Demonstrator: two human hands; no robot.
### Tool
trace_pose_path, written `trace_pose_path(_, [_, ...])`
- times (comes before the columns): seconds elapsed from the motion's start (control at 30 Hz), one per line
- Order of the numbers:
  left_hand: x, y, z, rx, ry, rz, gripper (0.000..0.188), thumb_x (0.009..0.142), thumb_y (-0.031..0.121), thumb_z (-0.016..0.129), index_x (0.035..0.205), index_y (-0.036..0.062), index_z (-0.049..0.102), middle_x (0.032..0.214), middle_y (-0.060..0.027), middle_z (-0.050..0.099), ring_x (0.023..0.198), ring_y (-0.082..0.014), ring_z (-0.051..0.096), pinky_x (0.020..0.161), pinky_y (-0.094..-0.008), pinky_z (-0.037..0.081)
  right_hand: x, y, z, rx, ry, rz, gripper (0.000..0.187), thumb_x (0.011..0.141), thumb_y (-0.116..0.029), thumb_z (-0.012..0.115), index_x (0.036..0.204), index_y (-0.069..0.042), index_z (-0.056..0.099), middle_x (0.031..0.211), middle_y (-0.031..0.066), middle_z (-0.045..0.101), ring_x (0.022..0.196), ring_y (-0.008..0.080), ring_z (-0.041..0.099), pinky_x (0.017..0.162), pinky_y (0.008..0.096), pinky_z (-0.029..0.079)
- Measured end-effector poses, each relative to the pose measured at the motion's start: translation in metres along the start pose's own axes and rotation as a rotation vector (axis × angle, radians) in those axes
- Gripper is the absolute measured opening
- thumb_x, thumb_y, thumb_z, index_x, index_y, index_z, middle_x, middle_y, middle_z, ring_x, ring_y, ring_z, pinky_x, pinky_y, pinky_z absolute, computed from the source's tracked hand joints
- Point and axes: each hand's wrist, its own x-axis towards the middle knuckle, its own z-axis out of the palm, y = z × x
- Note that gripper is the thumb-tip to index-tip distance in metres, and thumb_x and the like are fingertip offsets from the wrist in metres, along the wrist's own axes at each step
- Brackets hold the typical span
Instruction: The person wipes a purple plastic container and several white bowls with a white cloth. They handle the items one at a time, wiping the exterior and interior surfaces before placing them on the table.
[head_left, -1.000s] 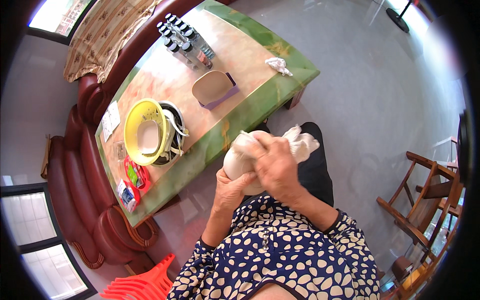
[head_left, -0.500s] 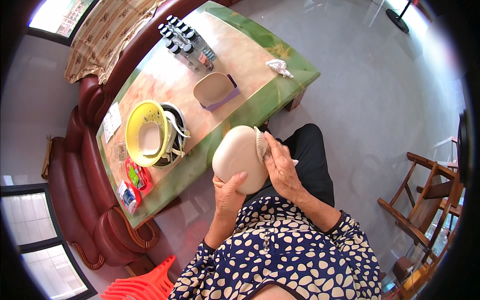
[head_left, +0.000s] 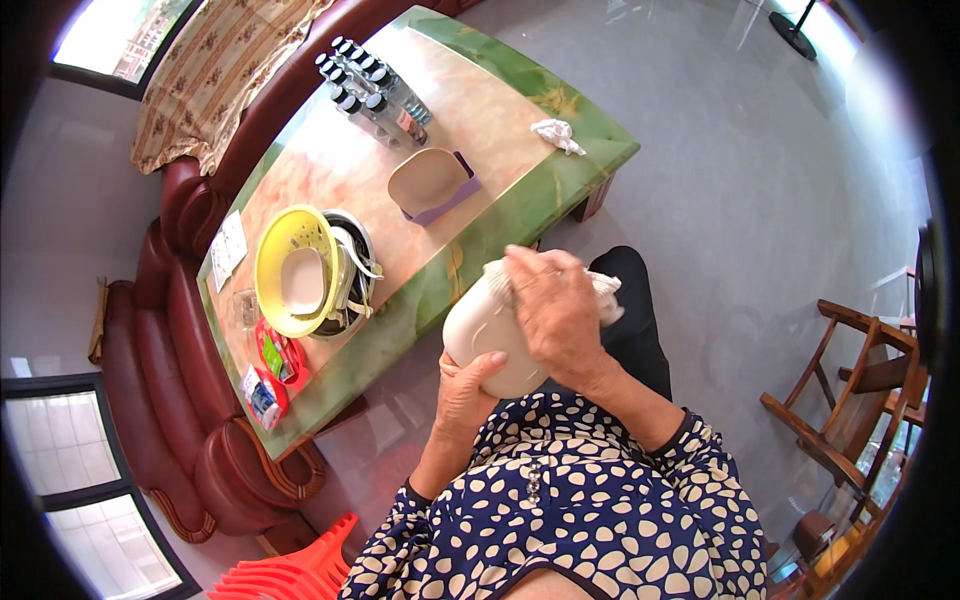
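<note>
A cream oval plastic container (head_left: 478, 334) is held over my lap, its smooth underside facing up. My left hand (head_left: 468, 383) grips its lower left edge, thumb on the surface. On its upper right part lies my right hand (head_left: 553, 315), fingers bent and pressing a white ribbed cloth (head_left: 606, 292) against it. Part of the cloth shows beyond the hand, and some is hidden under the fingers.
On the green-edged stone table (head_left: 440, 262) stand a yellow colander (head_left: 268, 262) stacked with basins, a purple-and-beige container (head_left: 428, 180), several black-capped bottles (head_left: 385, 95), a crumpled white cloth (head_left: 557, 135) and red packages (head_left: 283, 358). A wooden chair (head_left: 835, 400) is at right.
My right hand and the cloth have moved from the container's right edge up and across its surface. The container has shifted slightly right.
</note>
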Motion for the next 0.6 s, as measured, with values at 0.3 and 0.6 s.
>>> trace_pose_path(0.3, [0.005, -0.002, 0.008, -0.076, 0.018, 0.037, 0.063, 0.079, 0.001, 0.063, 0.137, 0.0031, 0.04, 0.131, -0.0098, 0.053, 0.119, -0.0236, 0.052, 0.103, -0.0384, 0.043, -0.008, 0.003, 0.011, -0.077, 0.092, -0.051, 0.044, 0.081, -0.013, 0.063, 0.125, -0.011, 0.061, 0.136, 0.0171, 0.043, 0.116, 0.0335, 0.041, 0.096, 0.0417, 0.034])
trace_pose_path(0.6, [0.017, -0.011, -0.012, -0.226, 0.058, 0.12, 0.04, 0.093, 0.013, 0.059, 0.13, 0.0051, 0.047, 0.124, -0.0083, 0.057, 0.113, -0.0211, 0.056, 0.096, -0.0372, 0.048, -0.047, -0.016, 0.008, -0.08, -0.121, -0.249, 0.038, 0.083, -0.013, 0.056, 0.119, -0.001, 0.062, 0.113, 0.0081, 0.051, 0.102, 0.0236, 0.046, 0.084, 0.0358, 0.04])
